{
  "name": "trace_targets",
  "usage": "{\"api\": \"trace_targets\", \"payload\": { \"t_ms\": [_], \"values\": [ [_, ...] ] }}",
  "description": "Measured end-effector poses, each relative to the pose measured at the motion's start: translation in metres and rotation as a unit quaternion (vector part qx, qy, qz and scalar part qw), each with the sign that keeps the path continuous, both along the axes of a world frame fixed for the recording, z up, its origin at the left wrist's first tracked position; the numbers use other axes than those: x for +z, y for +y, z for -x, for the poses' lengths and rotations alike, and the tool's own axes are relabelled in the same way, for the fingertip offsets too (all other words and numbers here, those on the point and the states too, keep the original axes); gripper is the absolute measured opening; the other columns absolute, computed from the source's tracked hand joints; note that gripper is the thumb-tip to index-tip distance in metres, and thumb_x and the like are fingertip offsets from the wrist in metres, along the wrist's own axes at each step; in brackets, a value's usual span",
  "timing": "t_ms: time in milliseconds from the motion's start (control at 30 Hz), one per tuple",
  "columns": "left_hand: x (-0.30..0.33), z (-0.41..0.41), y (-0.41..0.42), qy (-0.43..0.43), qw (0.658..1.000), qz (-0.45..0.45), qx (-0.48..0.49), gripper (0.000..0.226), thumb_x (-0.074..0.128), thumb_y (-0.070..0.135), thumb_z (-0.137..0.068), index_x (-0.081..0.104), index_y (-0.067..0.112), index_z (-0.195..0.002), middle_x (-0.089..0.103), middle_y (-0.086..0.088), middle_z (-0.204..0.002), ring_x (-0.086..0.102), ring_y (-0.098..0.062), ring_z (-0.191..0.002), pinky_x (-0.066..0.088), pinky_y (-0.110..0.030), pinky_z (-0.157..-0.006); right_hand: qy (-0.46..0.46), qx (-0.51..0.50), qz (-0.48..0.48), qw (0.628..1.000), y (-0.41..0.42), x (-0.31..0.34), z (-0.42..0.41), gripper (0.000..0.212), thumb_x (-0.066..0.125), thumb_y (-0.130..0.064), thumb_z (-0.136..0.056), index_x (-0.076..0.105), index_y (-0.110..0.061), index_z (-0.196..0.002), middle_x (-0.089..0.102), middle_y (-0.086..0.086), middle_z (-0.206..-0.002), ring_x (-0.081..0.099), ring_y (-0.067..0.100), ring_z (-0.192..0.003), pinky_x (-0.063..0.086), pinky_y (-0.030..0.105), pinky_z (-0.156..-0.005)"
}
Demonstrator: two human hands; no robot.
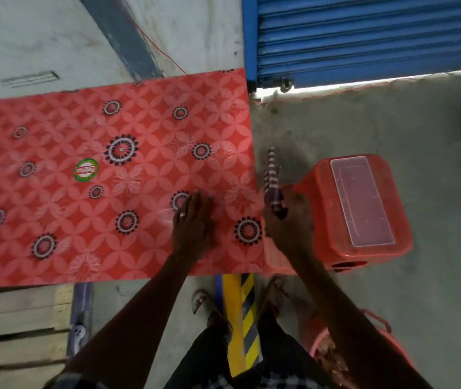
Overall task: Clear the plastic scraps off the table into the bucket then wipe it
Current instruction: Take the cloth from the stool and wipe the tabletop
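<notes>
A red table (55, 209) with a flower pattern and a round green sticker (85, 170) fills the left half of the view. My left hand (194, 223) lies flat, fingers together, on its near right part, holding nothing. My right hand (288, 217) hovers just past the table's right edge, shut on a striped purple-and-white cloth (272, 181) that sticks up from the fist. At the bottom right, partly behind my right forearm, sits a pinkish bucket (333, 357) with reddish scraps inside. I see no loose scraps on the tabletop.
A red plastic stool (324, 220) with a clear lidded box (361, 200) on top stands right of the table. A blue shutter (364, 37) closes the far right. A yellow-and-black striped bar (242, 318) runs between my feet. Wooden pallet boards (19, 327) lie at the lower left.
</notes>
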State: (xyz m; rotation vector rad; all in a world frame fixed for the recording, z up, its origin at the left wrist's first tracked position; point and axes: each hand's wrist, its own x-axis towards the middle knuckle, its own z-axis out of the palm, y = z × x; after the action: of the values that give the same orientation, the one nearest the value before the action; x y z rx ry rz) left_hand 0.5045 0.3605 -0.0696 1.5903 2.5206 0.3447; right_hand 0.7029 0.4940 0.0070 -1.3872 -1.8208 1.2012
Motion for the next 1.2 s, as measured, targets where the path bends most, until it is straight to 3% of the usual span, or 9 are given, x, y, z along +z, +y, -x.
{"api": "trace_targets", "payload": {
  "t_ms": [67,167,267,367,433,600,767,1000,1200],
  "values": [
    [0.003,0.012,-0.01,-0.009,1.0,-0.009,-0.006,0.056,0.034,0.034,-0.103,0.04,0.016,-0.156,0.039,-0.018,-0.161,0.038,-0.039,-0.149,0.039,-0.052,-0.112,-0.081,0.055,-0.092,0.991,-0.034,-0.005,0.018,0.043,0.069,-0.028,-0.073,0.066,-0.012,-0.113,0.057,0.015,-0.11,0.055,0.025,-0.092,0.045,0.033,-0.072],
    [0.003,0.03,-0.029,-0.022,0.999,-0.039,0.02,0.054,0.035,0.028,-0.104,0.045,0.008,-0.153,0.044,-0.017,-0.159,0.041,-0.035,-0.147,0.04,-0.048,-0.114,-0.175,0.153,-0.103,0.967,-0.089,-0.024,0.043,0.053,0.066,-0.039,-0.078,0.061,-0.016,-0.125,0.047,0.014,-0.129,0.053,0.037,-0.114,0.054,0.045,-0.086],
    [0.0,0.051,-0.047,-0.036,0.997,-0.054,0.032,0.055,0.033,0.03,-0.105,0.043,0.004,-0.152,0.045,-0.018,-0.158,0.043,-0.035,-0.147,0.039,-0.048,-0.116,-0.235,0.191,-0.132,0.944,-0.123,-0.05,0.053,0.071,0.06,-0.055,-0.078,0.058,-0.009,-0.133,0.044,0.021,-0.14,0.046,0.041,-0.125,0.051,0.048,-0.1],
    [-0.005,0.075,-0.067,-0.026,0.998,-0.049,0.013,0.06,0.034,0.033,-0.102,0.041,0.0,-0.153,0.041,-0.022,-0.159,0.041,-0.037,-0.147,0.037,-0.05,-0.116,-0.242,0.142,-0.155,0.947,-0.13,-0.043,0.06,0.067,0.052,-0.062,-0.085,0.063,-0.013,-0.128,0.05,0.016,-0.138,0.045,0.039,-0.124,0.046,0.052,-0.103],
    [-0.009,0.091,-0.078,-0.03,0.998,-0.046,0.006,0.062,0.037,0.037,-0.102,0.04,0.003,-0.154,0.038,-0.021,-0.162,0.037,-0.038,-0.148,0.034,-0.052,-0.119,-0.228,0.1,-0.206,0.946,-0.123,-0.041,0.07,0.058,0.055,-0.058,-0.087,0.066,-0.015,-0.125,0.056,0.016,-0.13,0.05,0.041,-0.116,0.046,0.056,-0.097],
    [-0.016,0.137,-0.093,-0.037,0.998,-0.031,-0.034,0.065,0.037,0.047,-0.101,0.042,0.01,-0.154,0.036,-0.016,-0.164,0.038,-0.036,-0.149,0.027,-0.049,-0.118,-0.361,0.138,-0.195,0.901,-0.12,-0.065,0.091,0.08,0.037,-0.072,-0.093,0.027,-0.026,-0.158,0.021,0.012,-0.166,0.019,0.037,-0.151,0.02,0.059,-0.12],
    [-0.022,0.164,-0.11,-0.01,0.995,-0.055,-0.085,0.061,0.039,0.042,-0.103,0.043,0.01,-0.154,0.036,-0.016,-0.164,0.034,-0.035,-0.153,0.028,-0.049,-0.121,-0.399,0.107,-0.197,0.889,-0.153,-0.073,0.124,0.089,0.032,-0.075,-0.094,0.023,-0.016,-0.16,0.015,0.014,-0.167,0.011,0.035,-0.155,0.013,0.056,-0.123],
    [-0.027,0.168,-0.113,0.006,0.99,-0.083,-0.112,0.058,0.039,0.036,-0.104,0.042,0.009,-0.155,0.033,-0.018,-0.165,0.03,-0.035,-0.154,0.026,-0.049,-0.122,-0.388,0.215,-0.247,0.862,-0.185,-0.075,0.152,0.059,0.03,-0.058,-0.101,0.026,-0.038,-0.157,0.014,0.01,-0.168,0.011,0.035,-0.155,0.016,0.058,-0.12],
    [-0.028,0.174,-0.117,0.009,0.987,-0.098,-0.124,0.057,0.039,0.036,-0.105,0.042,0.01,-0.155,0.034,-0.015,-0.165,0.03,-0.035,-0.154,0.026,-0.05,-0.123,-0.423,0.05,-0.211,0.88,-0.143,-0.072,0.079,0.06,0.033,-0.054,-0.102,0.034,-0.03,-0.156,0.025,0.017,-0.164,0.026,0.04,-0.149,0.026,0.057,-0.117]
  ]
}}
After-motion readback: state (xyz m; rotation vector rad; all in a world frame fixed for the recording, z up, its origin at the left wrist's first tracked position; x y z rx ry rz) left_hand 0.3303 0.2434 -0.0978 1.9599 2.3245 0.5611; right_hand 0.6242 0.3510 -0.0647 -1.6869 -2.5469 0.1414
